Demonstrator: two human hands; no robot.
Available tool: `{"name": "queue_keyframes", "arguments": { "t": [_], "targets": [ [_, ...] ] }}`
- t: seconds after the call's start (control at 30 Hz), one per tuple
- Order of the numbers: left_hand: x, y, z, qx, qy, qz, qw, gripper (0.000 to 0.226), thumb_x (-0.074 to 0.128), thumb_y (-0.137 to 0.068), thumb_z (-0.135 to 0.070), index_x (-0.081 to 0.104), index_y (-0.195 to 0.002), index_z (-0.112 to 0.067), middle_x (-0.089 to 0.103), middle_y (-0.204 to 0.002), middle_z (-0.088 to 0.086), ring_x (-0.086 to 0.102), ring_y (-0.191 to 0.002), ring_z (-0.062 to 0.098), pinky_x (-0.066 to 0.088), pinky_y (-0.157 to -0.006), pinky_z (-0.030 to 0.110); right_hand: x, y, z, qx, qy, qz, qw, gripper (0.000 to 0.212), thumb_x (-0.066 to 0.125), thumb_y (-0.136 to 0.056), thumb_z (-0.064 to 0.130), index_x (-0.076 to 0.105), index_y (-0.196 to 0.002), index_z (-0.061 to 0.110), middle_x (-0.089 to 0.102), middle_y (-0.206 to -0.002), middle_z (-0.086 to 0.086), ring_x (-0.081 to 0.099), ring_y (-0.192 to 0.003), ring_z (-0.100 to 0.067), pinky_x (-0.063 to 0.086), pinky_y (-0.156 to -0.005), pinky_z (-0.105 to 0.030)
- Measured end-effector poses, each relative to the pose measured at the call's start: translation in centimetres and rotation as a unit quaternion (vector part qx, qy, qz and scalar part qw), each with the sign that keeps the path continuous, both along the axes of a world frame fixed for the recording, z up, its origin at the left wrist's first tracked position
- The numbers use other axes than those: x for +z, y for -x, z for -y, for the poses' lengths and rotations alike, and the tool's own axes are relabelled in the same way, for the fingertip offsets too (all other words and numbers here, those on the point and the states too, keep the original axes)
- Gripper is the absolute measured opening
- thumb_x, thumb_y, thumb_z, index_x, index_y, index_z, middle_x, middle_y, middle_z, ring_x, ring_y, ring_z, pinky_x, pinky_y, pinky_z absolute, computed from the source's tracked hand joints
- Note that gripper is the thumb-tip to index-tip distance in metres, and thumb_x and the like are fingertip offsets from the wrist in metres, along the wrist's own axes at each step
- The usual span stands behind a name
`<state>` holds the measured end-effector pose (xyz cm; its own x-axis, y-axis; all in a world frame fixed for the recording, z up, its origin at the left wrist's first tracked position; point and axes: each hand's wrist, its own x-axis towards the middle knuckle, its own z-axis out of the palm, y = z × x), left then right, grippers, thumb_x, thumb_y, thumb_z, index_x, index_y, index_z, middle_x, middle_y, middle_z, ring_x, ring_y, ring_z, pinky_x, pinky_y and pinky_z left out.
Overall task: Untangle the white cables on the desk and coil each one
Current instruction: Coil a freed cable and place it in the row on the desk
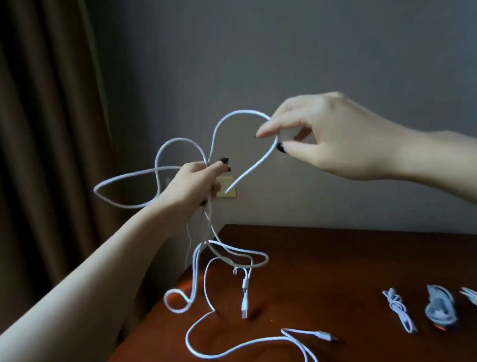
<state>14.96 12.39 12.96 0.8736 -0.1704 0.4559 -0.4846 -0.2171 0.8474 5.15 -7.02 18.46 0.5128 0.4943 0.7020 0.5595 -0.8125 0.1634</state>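
The brown curtain [38,134] fills the left of the frame. The wooden desk [345,272] occupies the lower right. At centre, the raised left hand [196,180] grips a bunch of tangled white cables [229,252], which trail down onto the desk. At centre right, the right hand [320,133] pinches one raised cable loop [237,114] between thumb and fingers. Three coiled cables [439,309] lie at the lower right edge.

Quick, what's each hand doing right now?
Left hand: closed round the tangled white cables, holding them above the desk.
Right hand: pinching a cable loop between thumb and finger.
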Motion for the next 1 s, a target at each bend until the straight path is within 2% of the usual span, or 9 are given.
{"name": "queue_keyframes", "arguments": {
  "t": [0.07,0.17,0.3,0.5,0.63,0.7,0.8,0.93,1.0],
  "targets": [
    [-0.9,0.1,0.6,-0.103,0.101,-0.125,0.982,0.027,0.046,-0.095,-0.026,0.063,-0.100,-0.006,0.037,-0.047,-0.004,0.033,-0.040,0.008,0.027,-0.041,0.020,-1.8,0.7,2.1,-0.023,0.055,0.017,0.998,0.027,0.059,-0.089,0.009,0.069,-0.111,0.021,0.062,-0.100,0.005,0.061,-0.083,-0.015,0.053,-0.077,-0.042],
    [-2.3,0.2,1.7,-0.163,0.108,-0.204,0.959,0.045,0.037,-0.095,-0.042,0.062,-0.103,-0.005,0.029,-0.043,-0.004,0.028,-0.038,0.009,0.023,-0.044,0.023,-4.4,1.5,3.6,-0.024,0.105,0.011,0.994,0.027,0.054,-0.086,0.017,0.069,-0.108,0.021,0.061,-0.099,0.004,0.062,-0.078,-0.017,0.054,-0.066,-0.039],
    [-2.9,0.8,3.4,-0.170,0.086,-0.232,0.954,0.048,0.046,-0.090,-0.051,0.068,-0.091,-0.009,0.024,-0.049,-0.005,0.026,-0.045,0.010,0.019,-0.052,0.027,-6.8,2.3,2.8,0.015,0.168,-0.005,0.986,0.033,0.043,-0.084,0.021,0.068,-0.105,0.019,0.061,-0.097,0.001,0.055,-0.084,-0.010,0.053,-0.061,-0.031],
    [-1.0,2.1,3.5,-0.166,0.092,-0.216,0.958,0.026,0.042,-0.084,-0.025,0.051,-0.063,-0.014,0.020,-0.050,-0.005,0.018,-0.048,0.012,0.015,-0.053,0.027,-8.9,2.2,2.4,0.065,0.230,0.027,0.971,0.036,0.050,-0.082,0.012,0.057,-0.117,0.017,0.058,-0.101,-0.001,0.056,-0.083,-0.017,0.052,-0.065,-0.032],
    [0.4,2.5,2.8,-0.174,0.049,-0.216,0.959,0.017,0.035,-0.081,-0.020,0.039,-0.065,-0.017,0.020,-0.048,-0.005,0.015,-0.049,0.012,0.010,-0.058,0.030,-10.6,1.5,3.5,0.117,0.056,-0.054,0.990,0.059,0.050,-0.085,0.020,0.026,-0.136,0.036,0.045,-0.121,0.009,0.059,-0.082,-0.011,0.052,-0.067,-0.032],
    [1.1,2.7,2.7,-0.187,0.041,-0.204,0.960,0.012,0.038,-0.074,-0.019,0.043,-0.064,-0.014,0.020,-0.050,-0.004,0.014,-0.050,0.012,0.016,-0.049,0.022,-11.8,0.6,4.0,0.104,-0.042,-0.024,0.993,0.055,0.050,-0.084,0.025,0.026,-0.133,0.034,0.044,-0.112,0.012,0.057,-0.072,-0.010,0.051,-0.063,-0.031],
    [2.1,3.1,2.7,-0.210,0.032,-0.189,0.959,0.018,0.037,-0.071,-0.019,0.046,-0.057,-0.014,0.021,-0.049,-0.005,0.014,-0.049,0.011,0.019,-0.043,0.020,-13.6,-1.3,4.4,-0.032,-0.127,-0.035,0.991,0.053,0.059,-0.083,0.038,0.030,-0.127,0.033,0.040,-0.096,0.018,0.050,-0.066,-0.007,0.044,-0.063,-0.029],
    [3.3,3.2,2.8,-0.217,0.018,-0.156,0.963,0.025,0.031,-0.078,-0.020,0.045,-0.058,-0.014,0.023,-0.049,-0.004,0.015,-0.050,0.012,0.016,-0.046,0.025,-16.5,-4.2,3.7,-0.131,-0.108,-0.290,0.942,0.057,0.062,-0.080,0.056,0.039,-0.130,0.041,0.046,-0.104,0.022,0.048,-0.071,0.003,0.045,-0.076,-0.029],
    [3.7,3.3,2.8,-0.232,0.007,-0.139,0.963,0.022,0.034,-0.074,-0.021,0.046,-0.057,-0.015,0.026,-0.046,-0.005,0.017,-0.049,0.012,0.017,-0.046,0.026,-17.7,-5.1,2.9,-0.084,-0.145,-0.344,0.924,0.027,0.064,-0.084,0.045,0.059,-0.109,0.037,0.056,-0.086,0.022,0.049,-0.065,0.005,0.045,-0.073,-0.024]
  ]
}}
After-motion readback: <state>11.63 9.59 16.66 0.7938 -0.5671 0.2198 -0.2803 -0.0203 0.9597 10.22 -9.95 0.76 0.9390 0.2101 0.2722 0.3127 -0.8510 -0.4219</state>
